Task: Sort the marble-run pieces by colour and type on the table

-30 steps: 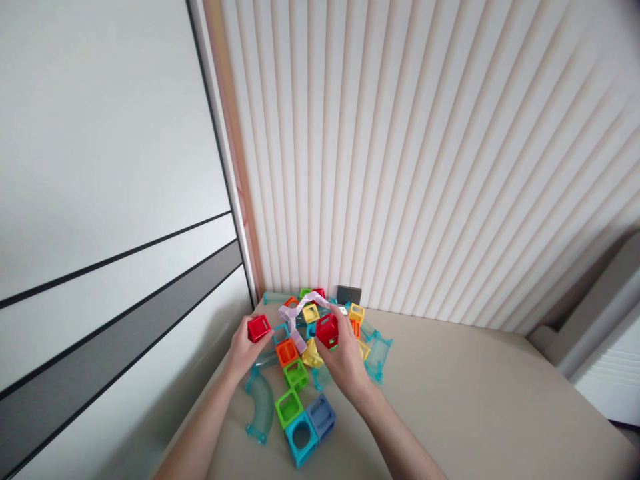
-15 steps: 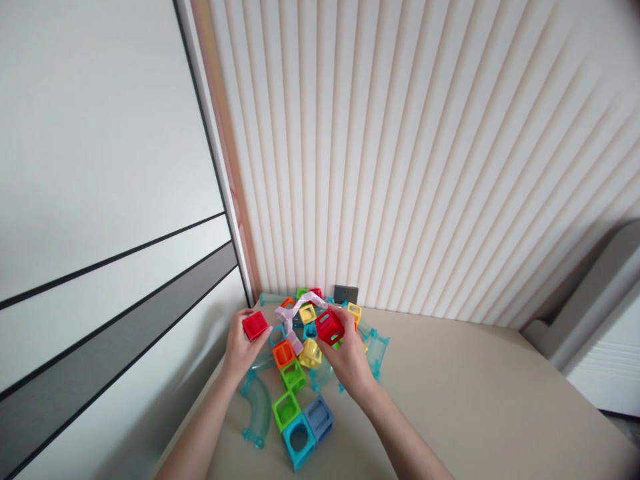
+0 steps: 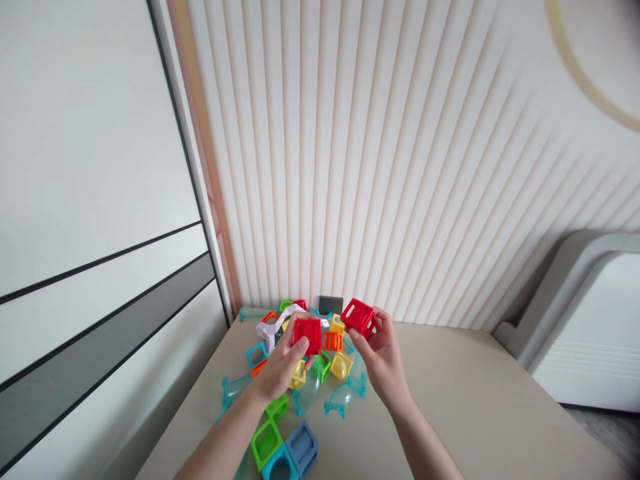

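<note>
My left hand (image 3: pixel 283 357) is closed round a red toy block (image 3: pixel 309 337), its thumb on the near face. In my right hand (image 3: pixel 381 347) a second red block (image 3: pixel 358 316) is gripped, tilted, with slots in its sides. The two blocks are held apart above the pile of toy pieces. Beneath them lie an orange block (image 3: pixel 333 341), a yellow block (image 3: pixel 341 366) and clear teal tube pieces (image 3: pixel 310 389). A pale purple zigzag piece (image 3: pixel 268 329) lies left of the left hand, partly hidden by it.
Nearest me, a green block (image 3: pixel 267 442), a teal block (image 3: pixel 280 465) with a round hole and a blue block (image 3: pixel 302 447) stand joined. A black socket box (image 3: pixel 331 305) is by the ribbed wall (image 3: pixel 320 167). A white cabinet (image 3: pixel 100 373) borders the table's left side.
My left hand has carried its red block to the right, over the pile. My right hand has moved right and turned its block. The view has shifted rightward.
</note>
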`<state>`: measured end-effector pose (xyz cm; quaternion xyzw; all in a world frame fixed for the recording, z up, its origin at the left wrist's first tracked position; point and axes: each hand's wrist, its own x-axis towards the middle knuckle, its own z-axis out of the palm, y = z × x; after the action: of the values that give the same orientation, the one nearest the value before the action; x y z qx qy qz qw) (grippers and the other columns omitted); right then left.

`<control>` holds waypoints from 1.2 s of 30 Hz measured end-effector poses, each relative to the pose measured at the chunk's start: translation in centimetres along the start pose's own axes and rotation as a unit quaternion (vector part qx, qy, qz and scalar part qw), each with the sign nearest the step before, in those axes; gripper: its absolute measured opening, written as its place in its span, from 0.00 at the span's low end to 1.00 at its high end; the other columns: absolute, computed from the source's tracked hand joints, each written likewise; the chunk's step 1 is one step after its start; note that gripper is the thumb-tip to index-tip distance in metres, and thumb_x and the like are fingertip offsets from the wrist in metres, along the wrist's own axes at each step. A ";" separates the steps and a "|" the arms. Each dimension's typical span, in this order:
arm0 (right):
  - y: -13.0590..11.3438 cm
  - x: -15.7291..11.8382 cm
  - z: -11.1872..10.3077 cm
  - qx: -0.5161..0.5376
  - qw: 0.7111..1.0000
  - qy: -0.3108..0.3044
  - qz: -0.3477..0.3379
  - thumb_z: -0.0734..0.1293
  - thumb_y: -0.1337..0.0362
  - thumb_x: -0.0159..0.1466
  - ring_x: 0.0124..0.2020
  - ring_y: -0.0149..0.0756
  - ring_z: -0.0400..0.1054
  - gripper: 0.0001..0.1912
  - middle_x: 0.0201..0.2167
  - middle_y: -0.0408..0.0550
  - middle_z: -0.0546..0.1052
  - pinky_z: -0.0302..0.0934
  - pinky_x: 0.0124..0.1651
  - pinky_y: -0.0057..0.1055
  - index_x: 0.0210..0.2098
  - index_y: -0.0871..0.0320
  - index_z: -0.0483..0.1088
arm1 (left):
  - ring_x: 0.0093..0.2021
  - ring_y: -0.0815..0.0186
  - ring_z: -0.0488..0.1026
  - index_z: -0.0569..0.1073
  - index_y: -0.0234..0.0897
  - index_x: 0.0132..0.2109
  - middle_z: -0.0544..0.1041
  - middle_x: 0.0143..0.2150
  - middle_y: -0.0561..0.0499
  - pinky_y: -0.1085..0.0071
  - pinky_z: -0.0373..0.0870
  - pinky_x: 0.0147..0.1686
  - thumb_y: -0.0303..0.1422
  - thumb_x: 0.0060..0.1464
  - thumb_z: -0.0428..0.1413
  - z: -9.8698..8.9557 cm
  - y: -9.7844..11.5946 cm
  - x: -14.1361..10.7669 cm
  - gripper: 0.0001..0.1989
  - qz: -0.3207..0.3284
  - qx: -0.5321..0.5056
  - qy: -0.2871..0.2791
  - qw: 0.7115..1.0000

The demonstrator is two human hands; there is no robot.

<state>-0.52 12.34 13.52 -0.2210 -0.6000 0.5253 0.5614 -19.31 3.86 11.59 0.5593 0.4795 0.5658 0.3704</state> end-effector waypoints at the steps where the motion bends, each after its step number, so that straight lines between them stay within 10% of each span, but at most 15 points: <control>1: -0.3 0.2 -0.3 0.007 1.000 0.002 0.001 0.73 0.53 0.62 0.43 0.41 0.76 0.22 0.46 0.48 0.77 0.74 0.46 0.39 0.51 0.48 0.63 | 0.29 0.62 0.71 0.63 0.43 0.59 0.75 0.44 0.46 0.63 0.72 0.30 0.53 0.64 0.44 0.6 0.2 0.4 0.26 0.005 -0.021 -0.002 1.000; 13: -0.5 0.9 -0.6 0.123 0.989 -0.023 0.076 0.73 0.55 0.64 0.52 0.48 0.75 0.23 0.55 0.50 0.76 0.67 0.59 0.49 0.55 0.47 0.65 | 0.48 0.62 0.76 0.65 0.45 0.56 0.75 0.54 0.49 0.64 0.71 0.53 0.39 0.64 0.57 2.6 3.5 0.7 0.16 -0.059 -0.131 -0.076 0.987; 19: -0.8 0.8 -0.6 0.131 0.987 -0.021 0.085 0.73 0.54 0.63 0.52 0.47 0.75 0.22 0.56 0.50 0.76 0.68 0.57 0.48 0.54 0.46 0.67 | 0.63 0.54 0.69 0.70 0.45 0.61 0.73 0.62 0.46 0.61 0.66 0.61 0.37 0.61 0.60 2.7 2.8 0.9 0.21 -0.090 -0.246 -0.007 0.965; 36: -2.0 -0.8 0.2 0.051 0.996 -0.033 0.060 0.70 0.56 0.67 0.50 0.43 0.75 0.17 0.57 0.51 0.74 0.72 0.48 0.38 0.54 0.47 0.68 | 0.51 0.55 0.78 0.78 0.35 0.53 0.82 0.49 0.43 0.60 0.75 0.52 0.44 0.61 0.58 5.5 2.7 1.0 0.20 -0.202 -0.489 0.012 0.849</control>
<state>0.15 10.88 14.92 -0.2101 -0.5762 0.5948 0.5196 -13.70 4.82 14.03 0.1899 0.2479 0.6468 0.6958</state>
